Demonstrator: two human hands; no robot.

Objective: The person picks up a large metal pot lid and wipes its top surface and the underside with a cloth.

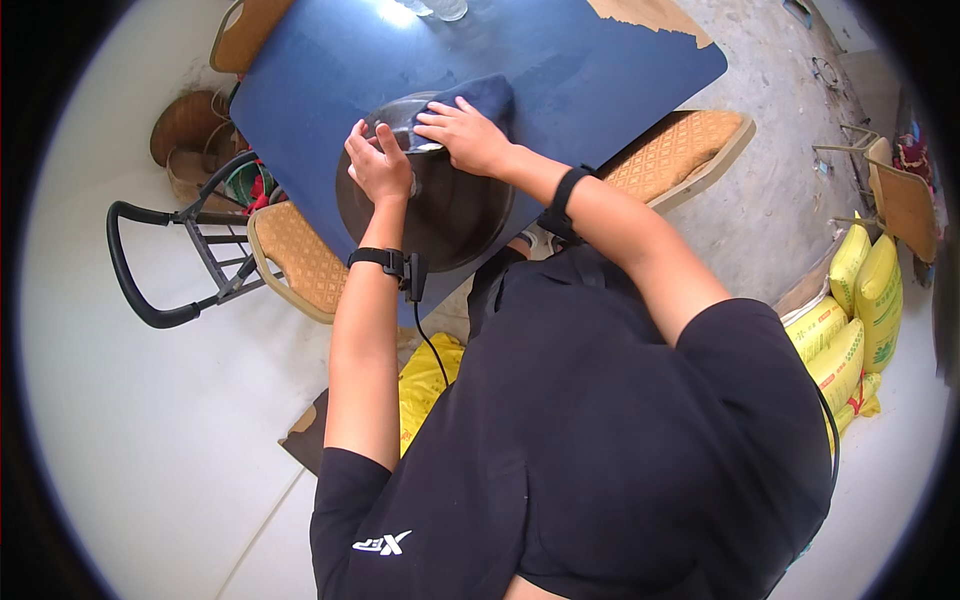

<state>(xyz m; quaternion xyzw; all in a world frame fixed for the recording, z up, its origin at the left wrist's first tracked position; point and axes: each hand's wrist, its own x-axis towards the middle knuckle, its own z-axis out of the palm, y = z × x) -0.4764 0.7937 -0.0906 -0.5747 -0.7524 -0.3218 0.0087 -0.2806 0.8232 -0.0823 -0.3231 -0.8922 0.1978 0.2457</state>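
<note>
A large round dark disc [450,225], perhaps a lid or a base, lies on the near part of a blue table [592,75]. Its upper left part is glossy and catches the light. My right hand [469,139] presses on a dark blue cloth [491,97] at the disc's far side, fingers spread over the fabric. A small pale patch beneath this hand is too unclear to name. To its left, my left hand [382,165] is over the disc, thumb raised and fingers bent. Whether it grips anything is hidden.
Orange padded chairs [300,259] [667,157] stand at both sides of the table. A black-handled metal frame [217,240] is at the left. Yellow filled sacks [840,345] are stacked at the right. Clear vessels [448,7] stand at the table's far edge.
</note>
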